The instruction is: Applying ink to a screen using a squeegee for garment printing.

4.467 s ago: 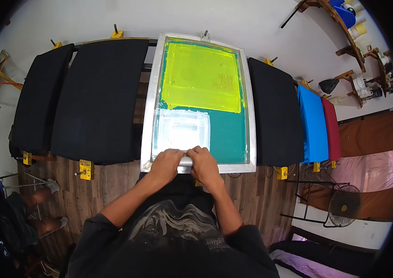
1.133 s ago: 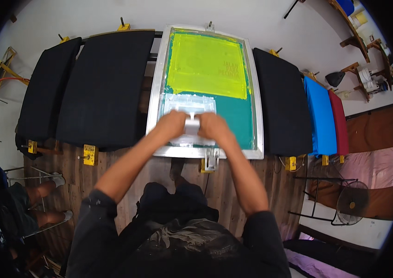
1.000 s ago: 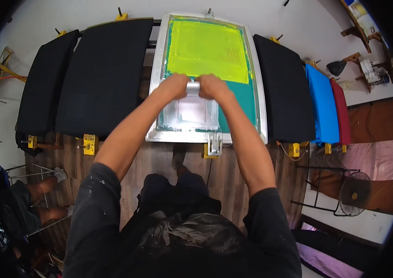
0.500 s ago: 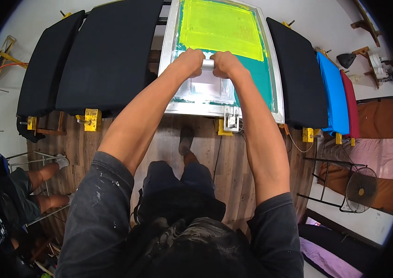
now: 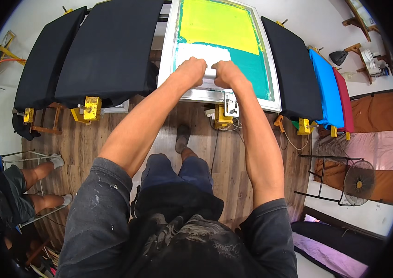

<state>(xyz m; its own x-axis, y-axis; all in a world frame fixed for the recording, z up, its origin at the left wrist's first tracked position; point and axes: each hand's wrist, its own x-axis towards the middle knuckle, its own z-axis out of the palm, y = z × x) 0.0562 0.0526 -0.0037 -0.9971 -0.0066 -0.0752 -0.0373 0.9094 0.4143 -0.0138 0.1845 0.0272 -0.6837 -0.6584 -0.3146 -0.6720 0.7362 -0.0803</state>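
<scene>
Both my hands are closed round the metal handle of a squeegee (image 5: pixel 210 73). My left hand (image 5: pixel 191 72) grips its left part and my right hand (image 5: pixel 226 74) its right part, with a short gap between them. The squeegee is at the near end of a screen-printing frame (image 5: pixel 276 95) with a pale metal border. Beyond my hands, a patch of white ink (image 5: pixel 201 52) covers the mesh. Farther off lies a large bright yellow-green area (image 5: pixel 219 25), and green mesh (image 5: pixel 252 69) shows on the right. My fists hide most of the squeegee.
Black garments (image 5: pixel 108 51) lie on boards to the left, another black one (image 5: pixel 291 69) to the right, then blue (image 5: pixel 326 88) and red ones (image 5: pixel 343 99). Yellow clamps (image 5: pixel 93 108) jut from the near edges. A fan (image 5: pixel 359 183) stands right; a seated person's legs (image 5: pixel 43 178) show at left.
My hands have drawn the squeegee toward me, to the frame's near end. A white ink patch now shows behind it, where the clear-looking area was.
</scene>
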